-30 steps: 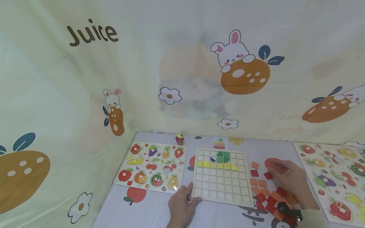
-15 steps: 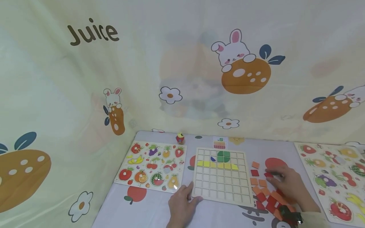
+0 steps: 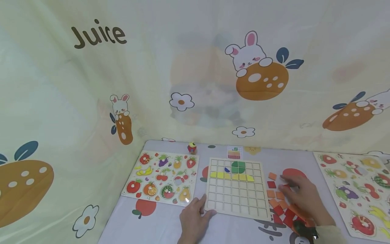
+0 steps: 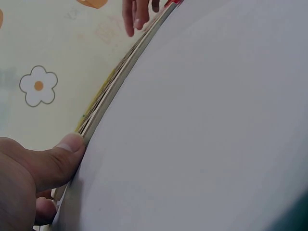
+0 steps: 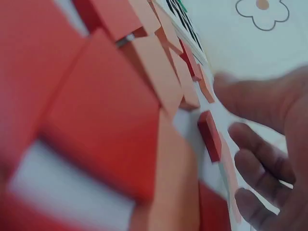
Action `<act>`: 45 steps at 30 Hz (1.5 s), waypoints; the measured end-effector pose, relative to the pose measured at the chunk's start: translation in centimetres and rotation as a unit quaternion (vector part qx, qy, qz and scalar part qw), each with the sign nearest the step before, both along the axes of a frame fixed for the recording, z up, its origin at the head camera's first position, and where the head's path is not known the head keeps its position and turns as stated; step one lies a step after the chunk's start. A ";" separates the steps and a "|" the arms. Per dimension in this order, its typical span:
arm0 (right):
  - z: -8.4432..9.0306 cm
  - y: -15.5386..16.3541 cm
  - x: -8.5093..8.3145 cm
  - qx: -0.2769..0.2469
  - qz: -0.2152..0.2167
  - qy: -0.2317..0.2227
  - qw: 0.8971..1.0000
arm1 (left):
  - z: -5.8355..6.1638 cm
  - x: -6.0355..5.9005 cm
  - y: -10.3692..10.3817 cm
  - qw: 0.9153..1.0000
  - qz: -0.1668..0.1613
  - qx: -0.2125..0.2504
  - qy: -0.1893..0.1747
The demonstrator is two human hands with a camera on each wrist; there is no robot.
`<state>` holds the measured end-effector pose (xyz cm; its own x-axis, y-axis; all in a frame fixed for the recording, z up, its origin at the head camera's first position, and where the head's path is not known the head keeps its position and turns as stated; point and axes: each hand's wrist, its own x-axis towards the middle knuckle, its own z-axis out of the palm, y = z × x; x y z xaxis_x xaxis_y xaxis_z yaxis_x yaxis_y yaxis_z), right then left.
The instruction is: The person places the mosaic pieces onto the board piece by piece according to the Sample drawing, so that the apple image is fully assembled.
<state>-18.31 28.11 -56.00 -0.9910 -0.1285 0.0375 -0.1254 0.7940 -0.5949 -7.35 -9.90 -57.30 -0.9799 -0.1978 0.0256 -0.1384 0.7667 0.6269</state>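
A wooden grid board [image 3: 237, 200] lies mid-table, with green, yellow and blue pieces in its upper rows. My left hand [image 3: 195, 218] grips its near left corner, thumb on the front edge and fingers along the left side. In the left wrist view the thumb [image 4: 70, 144] presses against the board's edge. My right hand [image 3: 303, 193] is over the loose tiles right of the board, its thumb and fingers apart with nothing held. Close to its fingertips a red tile [image 5: 210, 135] lies on the table. Orange and red tiles [image 3: 283, 203] form a pile below the hand.
A fruit puzzle board [image 3: 161, 178] lies at the left, another fruit board [image 3: 359, 193] at the right. A small patterned picture card [image 3: 235, 153] and a little red and yellow figure [image 3: 192, 148] stand along the back, before the printed curtain [image 3: 207, 84].
My right hand has shifted slightly left over the tiles, and its fingertips have come away from the red tile. The left hand and the grid board have stayed in place.
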 end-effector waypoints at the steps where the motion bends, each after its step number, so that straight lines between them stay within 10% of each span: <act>1: -0.1 -0.1 -0.4 0.000 -0.002 -0.002 1.000 | 0.0 0.0 0.0 1.000 0.000 -0.001 0.001; 13: 0.2 -1.3 -3.1 0.048 0.009 -0.030 0.998 | -0.2 0.1 0.2 1.000 -0.005 0.017 -0.010; 38: 0.1 -4.3 -1.5 -0.150 -0.124 -0.034 0.980 | -0.1 0.1 0.1 1.000 -0.002 -0.009 0.006; 45: -0.6 -6.7 -0.9 -0.150 -0.099 -0.012 0.984 | -0.1 0.0 0.0 1.000 0.000 -0.004 0.002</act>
